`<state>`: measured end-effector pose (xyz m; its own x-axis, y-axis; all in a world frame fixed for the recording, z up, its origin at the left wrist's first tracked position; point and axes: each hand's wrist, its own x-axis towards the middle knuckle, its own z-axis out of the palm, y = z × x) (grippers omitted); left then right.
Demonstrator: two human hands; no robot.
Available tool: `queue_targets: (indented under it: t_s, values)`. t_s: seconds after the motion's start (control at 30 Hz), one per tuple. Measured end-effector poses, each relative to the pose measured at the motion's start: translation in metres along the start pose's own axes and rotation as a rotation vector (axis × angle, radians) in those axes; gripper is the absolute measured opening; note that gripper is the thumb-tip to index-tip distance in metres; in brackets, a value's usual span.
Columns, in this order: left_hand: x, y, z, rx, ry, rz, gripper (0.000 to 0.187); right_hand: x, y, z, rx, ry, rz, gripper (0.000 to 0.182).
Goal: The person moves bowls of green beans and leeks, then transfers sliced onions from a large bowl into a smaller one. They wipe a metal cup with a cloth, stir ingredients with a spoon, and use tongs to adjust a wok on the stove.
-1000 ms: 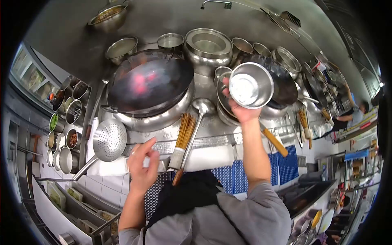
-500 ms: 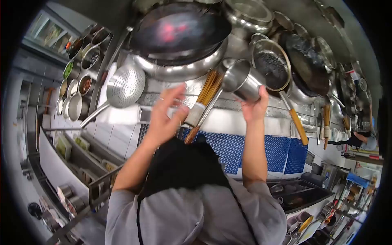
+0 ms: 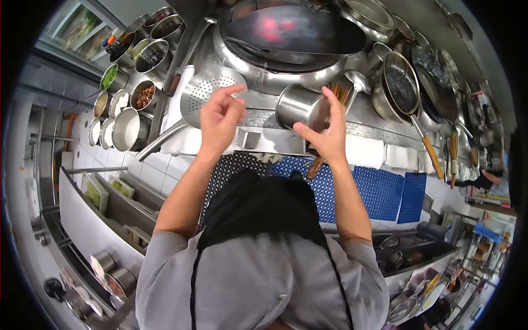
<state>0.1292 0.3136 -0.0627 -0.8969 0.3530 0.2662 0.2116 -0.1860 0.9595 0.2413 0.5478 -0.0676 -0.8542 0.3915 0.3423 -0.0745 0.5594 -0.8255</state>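
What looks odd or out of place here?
The black wok ahead has a bright reddish patch, odd against its dark surface; heat or reflection, I can't tell. The metal cup at the right hand is tipped sideways.

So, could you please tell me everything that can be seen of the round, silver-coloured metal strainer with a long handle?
The round, silver-coloured metal strainer has a wide head dotted with small holes and a long, straight metal handle that slants toward the picture's lower left. The handle crosses over white cloth. The bare left hand hides part of the head's right side; whether they touch is unclear.
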Motion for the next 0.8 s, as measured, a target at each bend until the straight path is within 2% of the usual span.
queue_targets:
  t_s: [0.03,0.07,0.1,0.13,0.2,0.27,0.33,0.4,0.43,0.47,0.53,0.63,0.7,0.73,0.8]
  values:
    - [-0.005,-0.003,-0.009,0.075,-0.009,-0.100,0.025,-0.003,-0.007,0.014,0.035,0.051,0.033,0.093]
    - [-0.010,-0.010,-0.015,-0.009,-0.011,-0.228,0.025,-0.005,-0.013,0.027,0.068,0.100,0.062,0.091]
    - [-0.013,-0.027,-0.018,-0.021,-0.010,-0.174,0.025,-0.009,-0.008,0.043,0.399,0.099,0.187,0.083]
    - [-0.017,-0.044,-0.018,-0.034,-0.005,-0.122,0.026,-0.014,-0.022,0.056,0.854,0.147,0.361,0.071]
    - [-0.024,-0.064,-0.016,0.103,-0.198,0.116,0.029,-0.026,-0.034,0.063,1.216,0.076,0.768,0.065]
    - [-0.028,-0.073,-0.015,0.242,-0.406,0.363,0.033,-0.043,-0.027,0.087,0.991,0.082,0.792,0.065]
    - [-0.034,-0.067,-0.016,0.171,-0.593,-0.208,0.039,-0.053,-0.035,0.091,0.797,0.050,0.602,0.081]
    - [-0.024,-0.064,-0.006,-0.369,-0.511,-0.473,0.045,-0.054,-0.021,0.088,0.612,0.115,0.320,0.091]
    - [-0.017,-0.061,-0.003,-0.637,-0.454,-0.605,0.048,-0.045,-0.032,0.086,0.775,0.175,0.378,0.093]
    - [-0.007,-0.058,-0.004,-0.715,-0.468,-0.650,0.047,-0.040,-0.043,0.074,1.073,0.159,0.480,0.086]
    - [0.016,-0.048,-0.014,-0.862,-0.507,-0.741,0.045,-0.037,-0.033,0.062,1.059,0.104,0.552,0.080]
    - [0.035,-0.041,-0.030,-0.807,-0.611,-0.748,0.053,-0.030,-0.033,0.058,0.861,-0.011,0.565,0.077]
    - [0.040,-0.036,-0.033,-0.792,-0.652,-0.742,0.057,-0.028,-0.040,0.060,0.960,-0.040,0.495,0.078]
    - [0.042,-0.032,-0.033,-0.686,-0.628,-0.740,0.058,-0.026,-0.044,0.063,1.010,-0.057,0.459,0.078]
    - [0.045,-0.023,-0.031,-0.471,-0.574,-0.729,0.061,-0.020,-0.034,0.070,1.062,0.007,0.489,0.064]
